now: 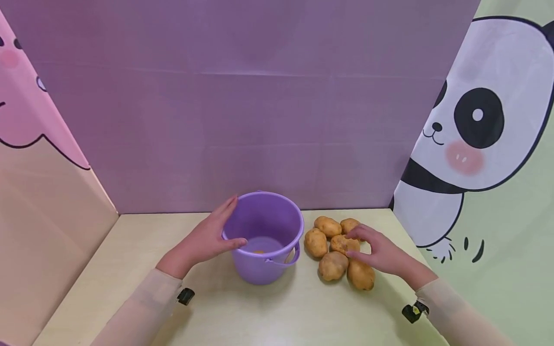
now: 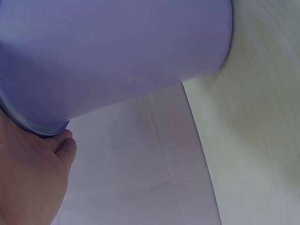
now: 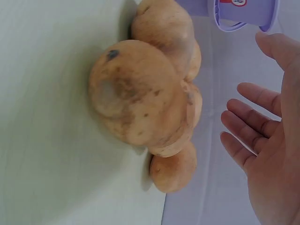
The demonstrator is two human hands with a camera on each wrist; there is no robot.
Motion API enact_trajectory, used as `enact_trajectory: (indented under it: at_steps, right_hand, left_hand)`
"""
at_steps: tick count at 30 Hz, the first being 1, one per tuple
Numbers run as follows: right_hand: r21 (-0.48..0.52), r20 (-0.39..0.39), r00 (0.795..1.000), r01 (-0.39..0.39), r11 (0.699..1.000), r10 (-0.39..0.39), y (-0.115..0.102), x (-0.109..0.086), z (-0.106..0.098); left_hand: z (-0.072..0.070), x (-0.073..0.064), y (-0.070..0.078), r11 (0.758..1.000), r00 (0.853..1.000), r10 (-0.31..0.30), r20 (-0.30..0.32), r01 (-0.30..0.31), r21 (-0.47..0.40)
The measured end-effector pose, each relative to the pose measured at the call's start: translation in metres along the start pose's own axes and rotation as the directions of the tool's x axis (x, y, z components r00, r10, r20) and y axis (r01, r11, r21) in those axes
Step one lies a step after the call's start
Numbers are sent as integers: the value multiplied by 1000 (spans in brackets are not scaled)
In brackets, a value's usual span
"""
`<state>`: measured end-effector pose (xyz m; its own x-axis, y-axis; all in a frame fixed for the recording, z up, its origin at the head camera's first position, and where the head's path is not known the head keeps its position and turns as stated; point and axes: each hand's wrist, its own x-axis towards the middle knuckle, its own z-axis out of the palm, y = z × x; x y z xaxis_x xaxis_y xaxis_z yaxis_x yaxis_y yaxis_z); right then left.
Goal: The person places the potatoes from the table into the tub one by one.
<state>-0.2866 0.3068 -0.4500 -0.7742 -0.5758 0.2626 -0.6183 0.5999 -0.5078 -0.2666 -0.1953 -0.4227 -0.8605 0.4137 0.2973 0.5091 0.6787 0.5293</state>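
Note:
A purple bucket [image 1: 264,269] stands upright on the table, its handle [image 1: 287,262] hanging at the right side. My left hand [image 1: 209,238] rests against the bucket's left rim, fingers straight along it and thumb over the near edge. In the left wrist view, fingertips [image 2: 65,145] touch the rim. To the right of the bucket lie several potatoes [image 1: 333,265] in a cluster. Above them is my right hand [image 1: 376,250], thumb and fingers spread apart around the middle potato [image 1: 344,244]. The right wrist view shows the palm facing the potatoes with nothing held.
A small orange-yellow patch [image 1: 258,252] shows at the bucket's bottom. The pale wooden table [image 1: 242,317] ends at a purple back wall [image 1: 259,105]. A panda-print panel [image 1: 476,158] rises on the right and a pink and beige panel [image 1: 43,202] on the left.

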Motion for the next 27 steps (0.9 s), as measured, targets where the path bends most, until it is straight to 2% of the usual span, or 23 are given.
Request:
enact_trajectory:
  at_steps: [8, 13, 16, 27]
  right_hand:
    - [-20, 10, 1000, 1, 1000, -1, 5, -13, 6]
    - [-68, 0, 1000, -15, 998, 15, 10, -25, 8]
    - [-65, -3, 1000, -19, 998, 19, 12, -29, 9]
    - [-81, -24, 1000, -4, 997, 2, 11, -41, 18]
  left_hand:
    - [-5, -1, 0, 1000, 1000, 3, -5, -3, 4]
    - [-6, 3, 3, 1000, 1000, 9, -4, -9, -10]
    - [-6, 4, 4, 1000, 1000, 4, -10, -4, -11]
    - [-1, -3, 3, 1000, 1000, -17, -11, 17, -25]
